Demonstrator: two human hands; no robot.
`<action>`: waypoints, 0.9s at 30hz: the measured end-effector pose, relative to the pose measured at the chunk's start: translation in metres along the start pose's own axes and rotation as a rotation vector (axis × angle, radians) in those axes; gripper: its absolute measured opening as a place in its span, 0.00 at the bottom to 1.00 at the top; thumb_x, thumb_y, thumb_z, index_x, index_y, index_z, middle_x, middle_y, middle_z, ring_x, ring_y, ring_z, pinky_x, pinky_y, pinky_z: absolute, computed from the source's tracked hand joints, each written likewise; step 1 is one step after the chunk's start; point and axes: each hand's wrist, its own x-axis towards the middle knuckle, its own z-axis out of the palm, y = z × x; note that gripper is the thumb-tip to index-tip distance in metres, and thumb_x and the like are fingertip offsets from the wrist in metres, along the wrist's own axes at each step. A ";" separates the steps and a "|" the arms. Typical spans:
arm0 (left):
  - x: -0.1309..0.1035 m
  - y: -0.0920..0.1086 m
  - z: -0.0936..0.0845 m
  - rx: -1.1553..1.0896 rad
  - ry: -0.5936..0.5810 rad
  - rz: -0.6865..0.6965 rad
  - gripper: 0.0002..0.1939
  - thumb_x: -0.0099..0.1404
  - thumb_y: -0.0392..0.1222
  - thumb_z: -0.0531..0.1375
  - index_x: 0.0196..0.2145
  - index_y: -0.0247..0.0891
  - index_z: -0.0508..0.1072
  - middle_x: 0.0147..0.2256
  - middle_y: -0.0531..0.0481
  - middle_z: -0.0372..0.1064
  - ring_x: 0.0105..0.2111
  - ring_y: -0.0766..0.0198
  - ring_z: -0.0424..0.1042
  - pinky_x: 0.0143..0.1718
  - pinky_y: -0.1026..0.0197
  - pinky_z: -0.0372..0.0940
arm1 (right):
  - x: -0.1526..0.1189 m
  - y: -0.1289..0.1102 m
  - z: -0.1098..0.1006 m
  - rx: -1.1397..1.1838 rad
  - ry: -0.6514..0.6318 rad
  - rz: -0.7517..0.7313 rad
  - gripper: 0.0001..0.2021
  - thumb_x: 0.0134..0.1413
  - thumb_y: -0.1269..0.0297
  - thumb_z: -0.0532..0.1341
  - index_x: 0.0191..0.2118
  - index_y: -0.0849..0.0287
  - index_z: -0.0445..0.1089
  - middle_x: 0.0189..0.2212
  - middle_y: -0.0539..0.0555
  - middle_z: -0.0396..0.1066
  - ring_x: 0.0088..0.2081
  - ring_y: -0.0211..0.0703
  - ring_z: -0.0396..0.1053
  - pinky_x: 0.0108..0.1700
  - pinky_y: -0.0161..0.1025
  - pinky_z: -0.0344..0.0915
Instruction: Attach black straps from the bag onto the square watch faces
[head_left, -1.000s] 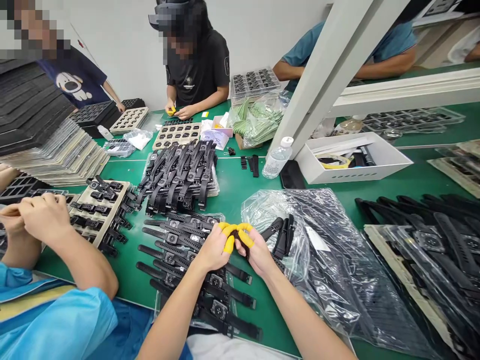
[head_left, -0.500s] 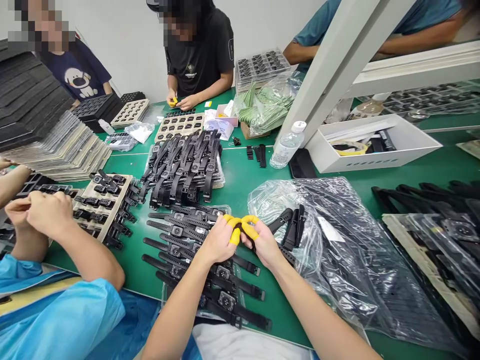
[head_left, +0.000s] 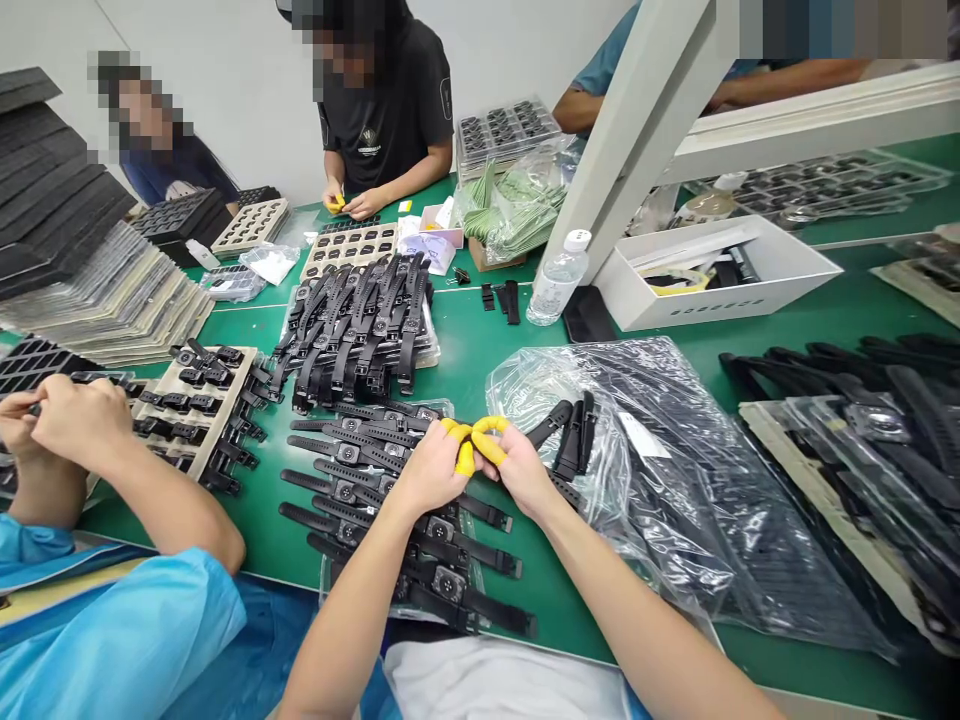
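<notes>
Yellow finger cots cover some fingertips of both my hands. My left hand (head_left: 437, 462) and my right hand (head_left: 517, 468) meet fingertip to fingertip above the table, pinching a black watch strap (head_left: 468, 439) between them. Most of that strap is hidden by the fingers. Below and left of my hands, several black smartwatches with straps (head_left: 347, 492) lie in rows on a clear plastic tray. Just right of my right hand, loose black watch straps (head_left: 576, 432) rest on a large clear plastic bag (head_left: 667, 500).
Behind the tray stands a heaped stack of watches (head_left: 360, 325). A water bottle (head_left: 559, 280), a dark phone (head_left: 589, 315) and a white box (head_left: 679, 312) are beyond the bag. Stacked watch trays (head_left: 840, 470) stand right. A co-worker's hands (head_left: 71, 425) work at left; another person (head_left: 382, 120) works opposite.
The view has shifted slightly. My hands have drawn closer together at the fingertips, and less of the strap shows between them. The co-worker at left still works with raised hands.
</notes>
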 end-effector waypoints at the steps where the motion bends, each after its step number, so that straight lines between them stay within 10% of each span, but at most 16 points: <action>1: 0.000 -0.001 0.000 -0.017 0.002 0.001 0.14 0.75 0.37 0.50 0.51 0.38 0.73 0.47 0.40 0.71 0.49 0.51 0.68 0.54 0.46 0.70 | -0.001 -0.001 0.000 -0.007 -0.001 -0.003 0.25 0.53 0.39 0.70 0.41 0.54 0.65 0.19 0.43 0.68 0.17 0.33 0.54 0.22 0.34 0.46; 11: -0.002 -0.003 -0.001 -0.246 0.098 -0.077 0.20 0.73 0.43 0.59 0.61 0.39 0.67 0.53 0.40 0.72 0.53 0.52 0.73 0.57 0.46 0.70 | -0.003 -0.006 0.000 0.046 0.019 -0.016 0.24 0.56 0.40 0.68 0.44 0.54 0.66 0.21 0.44 0.69 0.20 0.34 0.58 0.23 0.35 0.51; 21: 0.002 -0.006 0.002 -0.645 0.363 -0.137 0.14 0.70 0.50 0.65 0.47 0.38 0.74 0.46 0.42 0.76 0.45 0.58 0.77 0.44 0.57 0.74 | -0.008 -0.012 -0.003 0.172 -0.234 0.243 0.21 0.60 0.41 0.65 0.36 0.55 0.64 0.20 0.42 0.55 0.20 0.32 0.50 0.22 0.33 0.49; 27: 0.009 -0.011 -0.020 -0.900 0.804 -0.347 0.26 0.64 0.60 0.69 0.43 0.40 0.64 0.43 0.45 0.80 0.29 0.63 0.80 0.27 0.64 0.73 | -0.010 -0.019 -0.009 -0.004 -0.322 0.361 0.21 0.62 0.43 0.64 0.34 0.56 0.62 0.19 0.41 0.53 0.19 0.29 0.42 0.21 0.32 0.36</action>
